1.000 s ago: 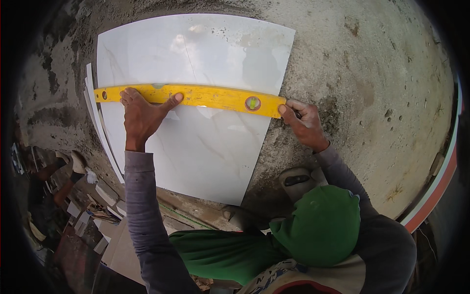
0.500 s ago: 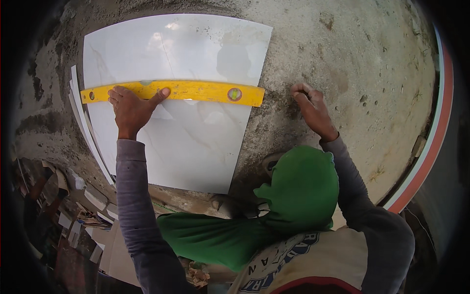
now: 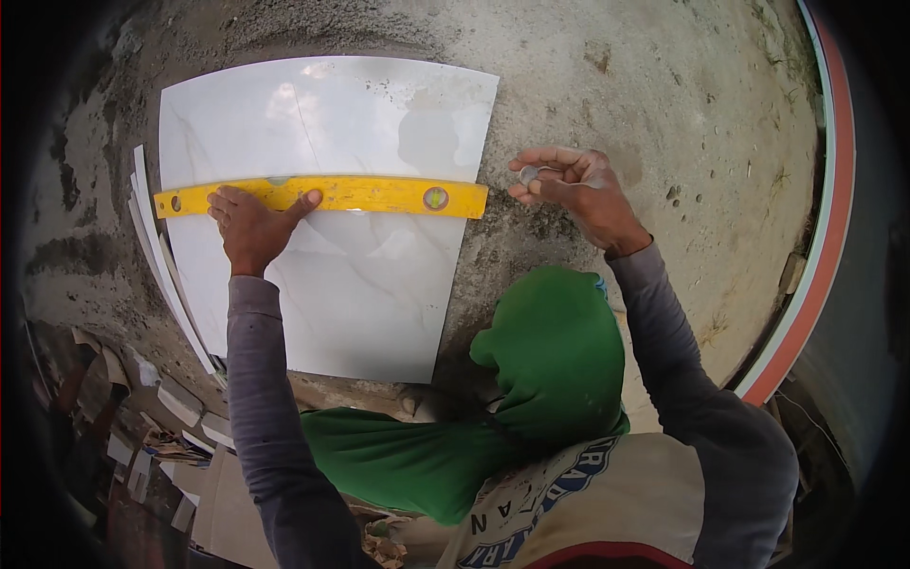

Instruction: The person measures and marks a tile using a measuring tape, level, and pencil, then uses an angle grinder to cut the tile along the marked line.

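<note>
A large white marble-patterned tile [image 3: 360,294] lies flat on rough ground. Across it runs a yellow spirit level [image 3: 370,194], with a round vial near its right end. My left hand [image 3: 254,228] holds the level down against the tile near its left end, thumb and fingers spread along it. Beyond the tile's right edge, my right hand [image 3: 592,194] is raised near the level's right end. Between its thumb and fingers it pinches a small grey round piece [image 3: 529,174], too small to identify surely.
Thin white strips [image 3: 166,256] lie along the tile's left edge. Concrete ground [image 3: 701,142] spreads to the right, up to a pink-and-white edging [image 3: 815,256]. Scraps and cardboard [image 3: 237,503] lie at lower left. My green-clad knee [image 3: 550,332] is bent close to the tile's near right corner.
My right hand has moved left toward the level's end and turned, bringing the small grey piece into sight. My left hand stays on the level. The whole view has shifted slightly.
</note>
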{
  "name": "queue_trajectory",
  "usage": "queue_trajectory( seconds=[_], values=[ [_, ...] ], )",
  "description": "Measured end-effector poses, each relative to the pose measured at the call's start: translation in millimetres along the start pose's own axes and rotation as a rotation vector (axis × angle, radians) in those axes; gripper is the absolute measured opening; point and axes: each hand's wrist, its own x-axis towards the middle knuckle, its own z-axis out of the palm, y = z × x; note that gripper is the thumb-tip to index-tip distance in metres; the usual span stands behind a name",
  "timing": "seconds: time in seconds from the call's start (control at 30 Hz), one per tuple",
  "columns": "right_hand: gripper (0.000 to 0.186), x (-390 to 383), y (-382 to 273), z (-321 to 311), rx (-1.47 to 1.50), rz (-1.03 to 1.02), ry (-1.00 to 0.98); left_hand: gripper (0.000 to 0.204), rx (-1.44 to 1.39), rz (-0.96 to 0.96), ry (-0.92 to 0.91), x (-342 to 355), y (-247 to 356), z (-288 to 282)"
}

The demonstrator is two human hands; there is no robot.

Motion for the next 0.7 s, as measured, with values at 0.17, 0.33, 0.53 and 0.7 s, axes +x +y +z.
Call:
queue_trajectory(
  seconds=[0.17,0.33,0.53,0.7],
  values=[
    [0.028,22,2,16,0.036,0.02,-0.057,0.163,-0.012,-0.011,0.028,0,3,3],
    [0.024,51,-2,40,0.08,0.028,-0.059,0.163,-0.051,-0.055,0.007,-4,8,-4],
    [0.022,115,-21,109,-0.059,-0.024,-0.197,0.162,-0.11,-0.069,0.013,-14,10,-13],
    [0.032,217,-33,227,-0.444,-0.34,-0.37,0.171,-0.176,-0.12,-0.013,-15,22,-24]
  ],
)
